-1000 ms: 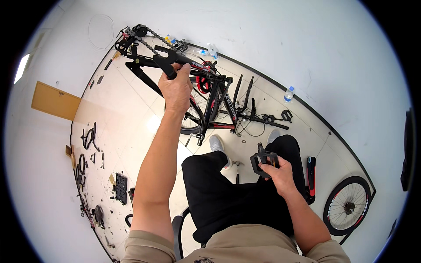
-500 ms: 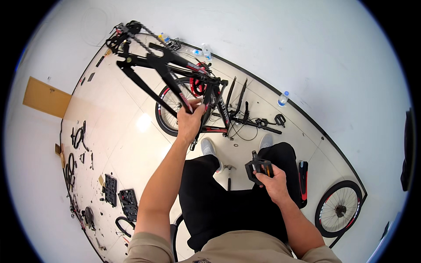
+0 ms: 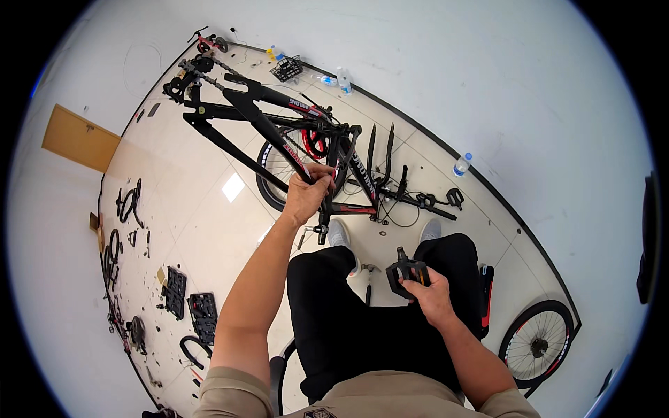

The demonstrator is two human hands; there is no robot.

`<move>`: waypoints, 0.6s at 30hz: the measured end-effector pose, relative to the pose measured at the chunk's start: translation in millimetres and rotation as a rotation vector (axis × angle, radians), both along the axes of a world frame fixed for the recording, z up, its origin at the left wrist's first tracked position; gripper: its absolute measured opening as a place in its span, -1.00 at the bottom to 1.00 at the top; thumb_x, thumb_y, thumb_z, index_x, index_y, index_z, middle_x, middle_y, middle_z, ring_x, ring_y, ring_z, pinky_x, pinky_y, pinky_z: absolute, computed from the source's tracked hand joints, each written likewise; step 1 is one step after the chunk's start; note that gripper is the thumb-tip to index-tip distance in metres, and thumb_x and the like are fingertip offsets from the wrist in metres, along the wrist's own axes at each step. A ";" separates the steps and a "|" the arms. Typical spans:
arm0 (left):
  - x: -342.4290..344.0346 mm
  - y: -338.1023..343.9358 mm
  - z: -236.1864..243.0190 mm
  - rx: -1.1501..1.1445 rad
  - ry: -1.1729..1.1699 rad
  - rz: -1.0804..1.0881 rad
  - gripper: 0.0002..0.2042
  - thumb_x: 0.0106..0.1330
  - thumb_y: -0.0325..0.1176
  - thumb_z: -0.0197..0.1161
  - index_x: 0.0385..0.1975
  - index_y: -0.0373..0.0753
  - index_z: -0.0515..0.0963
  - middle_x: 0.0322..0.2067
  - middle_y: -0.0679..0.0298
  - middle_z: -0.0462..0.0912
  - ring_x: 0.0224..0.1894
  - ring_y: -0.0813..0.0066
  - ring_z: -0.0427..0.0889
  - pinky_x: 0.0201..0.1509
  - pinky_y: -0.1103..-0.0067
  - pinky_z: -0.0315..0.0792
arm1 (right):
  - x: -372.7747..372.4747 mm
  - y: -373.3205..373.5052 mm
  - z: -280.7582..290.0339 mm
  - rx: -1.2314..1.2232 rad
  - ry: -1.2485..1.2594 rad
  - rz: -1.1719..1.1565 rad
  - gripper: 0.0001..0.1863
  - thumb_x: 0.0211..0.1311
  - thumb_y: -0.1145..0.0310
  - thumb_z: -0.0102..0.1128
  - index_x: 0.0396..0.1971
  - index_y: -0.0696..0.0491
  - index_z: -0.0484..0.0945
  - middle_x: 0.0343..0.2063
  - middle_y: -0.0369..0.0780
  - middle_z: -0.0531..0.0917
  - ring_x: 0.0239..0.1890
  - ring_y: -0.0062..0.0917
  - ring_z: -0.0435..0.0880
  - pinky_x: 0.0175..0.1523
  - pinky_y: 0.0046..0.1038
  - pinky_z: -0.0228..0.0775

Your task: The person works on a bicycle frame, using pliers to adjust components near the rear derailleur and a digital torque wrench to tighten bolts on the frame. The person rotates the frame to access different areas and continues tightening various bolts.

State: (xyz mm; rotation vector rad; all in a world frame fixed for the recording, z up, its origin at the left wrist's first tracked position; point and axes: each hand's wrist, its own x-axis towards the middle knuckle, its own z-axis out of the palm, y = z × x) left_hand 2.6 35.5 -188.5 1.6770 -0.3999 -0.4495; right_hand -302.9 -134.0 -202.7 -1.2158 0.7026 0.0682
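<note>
Left hand (image 3: 308, 196) has slid down the bike frame (image 3: 268, 134) since a second ago, so its curled fingers now grip mid-frame; right hand (image 3: 435, 298) has a pedal (image 3: 401, 269) pinched snugly between its fingers.

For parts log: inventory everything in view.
pedal: 1, black, lower centre
bike frame: 1, black-red, upper centre
wheels: 2, black, centre; lower right
handlebar: 1, black, centre
hammer: 1, dark, lower centre
tool trays: 2, black, lower left
bottles: 3+, clear, along wall
basket: 1, black, top
door: 1, tan, left
loose parts: uncountable, dark, left
shoes: 2, grey, centre
left hand: 1, bare, on bike frame
right hand: 1, bare, on pedal
</note>
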 end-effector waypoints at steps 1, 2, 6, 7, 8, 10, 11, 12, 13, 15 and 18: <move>0.6 0.2 1.8 0.007 -0.019 0.000 -0.86 0.34 -0.56 0.14 -0.16 -0.32 0.59 -0.47 0.31 0.65 -0.45 0.67 0.55 -0.36 0.68 0.43 | 1.1 -0.3 -0.9 0.001 -0.006 -0.002 -0.84 0.19 0.53 0.26 -0.21 0.12 0.66 -0.35 -0.29 0.72 -0.43 -0.68 0.61 -0.42 -0.59 0.41; -2.7 -1.7 6.5 0.013 -0.032 0.007 -0.87 0.33 -0.58 0.13 -0.20 -0.32 0.60 -0.48 0.32 0.64 -0.45 0.66 0.55 -0.36 0.67 0.43 | 1.9 -0.2 -0.4 0.003 -0.013 -0.004 -0.84 0.19 0.53 0.26 -0.22 0.12 0.66 -0.35 -0.29 0.72 -0.44 -0.68 0.61 -0.42 -0.59 0.41; -7.3 -8.8 -1.2 -0.024 -0.055 0.023 -0.94 0.34 -0.56 0.15 -0.25 -0.31 0.54 -0.48 0.32 0.63 -0.48 0.67 0.51 -0.40 0.67 0.40 | 0.4 0.5 5.4 0.001 -0.005 -0.011 -0.85 0.18 0.51 0.27 -0.23 0.11 0.66 -0.36 -0.30 0.71 -0.44 -0.68 0.61 -0.42 -0.58 0.41; -9.8 -12.2 0.8 -0.026 -0.055 0.013 -0.95 0.34 -0.57 0.15 -0.26 -0.31 0.53 -0.49 0.31 0.63 -0.48 0.67 0.52 -0.39 0.67 0.41 | -0.5 0.8 4.0 0.002 -0.011 -0.015 -0.85 0.18 0.51 0.27 -0.23 0.11 0.66 -0.35 -0.30 0.71 -0.43 -0.68 0.61 -0.42 -0.58 0.41; -12.5 -14.9 3.3 -0.028 -0.054 0.002 -0.95 0.35 -0.58 0.14 -0.27 -0.31 0.52 -0.49 0.31 0.63 -0.48 0.66 0.52 -0.39 0.66 0.42 | -1.8 0.7 4.2 0.002 -0.017 -0.020 -0.85 0.18 0.50 0.28 -0.24 0.10 0.66 -0.35 -0.30 0.72 -0.43 -0.68 0.61 -0.42 -0.57 0.41; -18.1 -19.3 7.4 0.001 -0.063 0.002 -0.96 0.35 -0.59 0.14 -0.28 -0.30 0.50 -0.50 0.31 0.63 -0.47 0.65 0.53 -0.38 0.66 0.42 | -2.4 1.3 8.4 -0.008 0.006 -0.016 -0.85 0.18 0.49 0.28 -0.23 0.09 0.66 -0.35 -0.31 0.71 -0.42 -0.68 0.61 -0.42 -0.57 0.41; -20.9 -22.0 8.8 0.015 -0.068 -0.001 -0.96 0.35 -0.59 0.13 -0.29 -0.30 0.50 -0.50 0.31 0.63 -0.47 0.65 0.53 -0.38 0.66 0.42 | -2.5 2.0 10.9 -0.013 0.017 -0.018 -0.85 0.18 0.48 0.28 -0.23 0.08 0.66 -0.35 -0.32 0.71 -0.42 -0.68 0.61 -0.42 -0.57 0.41; -22.7 -22.5 5.6 -0.011 -0.098 -0.008 -0.98 0.34 -0.53 0.15 -0.30 -0.29 0.51 -0.46 0.31 0.64 -0.46 0.65 0.53 -0.35 0.66 0.45 | -3.1 3.6 11.3 0.001 0.025 -0.020 -0.85 0.18 0.46 0.30 -0.24 0.08 0.66 -0.38 -0.33 0.69 -0.42 -0.68 0.60 -0.41 -0.57 0.42; -23.1 -24.6 5.4 -0.034 -0.105 -0.025 -0.97 0.34 -0.53 0.15 -0.29 -0.29 0.51 -0.46 0.31 0.64 -0.45 0.65 0.54 -0.35 0.65 0.45 | -2.3 4.9 10.5 0.014 0.031 -0.023 -0.85 0.18 0.44 0.32 -0.24 0.07 0.66 -0.40 -0.34 0.68 -0.43 -0.69 0.59 -0.41 -0.56 0.42; -26.8 -30.3 4.1 -0.016 -0.131 -0.054 -0.96 0.35 -0.52 0.15 -0.27 -0.30 0.52 -0.46 0.30 0.64 -0.45 0.65 0.54 -0.35 0.66 0.45 | -2.4 4.7 9.4 0.021 0.045 -0.020 -0.84 0.18 0.41 0.34 -0.24 0.07 0.66 -0.42 -0.35 0.66 -0.43 -0.69 0.58 -0.41 -0.56 0.44; -31.5 -36.8 11.8 0.038 -0.126 -0.089 -0.91 0.36 -0.50 0.15 -0.21 -0.31 0.52 -0.46 0.30 0.64 -0.45 0.66 0.53 -0.36 0.67 0.43 | -0.3 4.9 4.9 0.039 0.062 0.016 -0.80 0.18 0.37 0.34 -0.21 0.08 0.67 -0.41 -0.34 0.67 -0.41 -0.65 0.60 -0.38 -0.53 0.45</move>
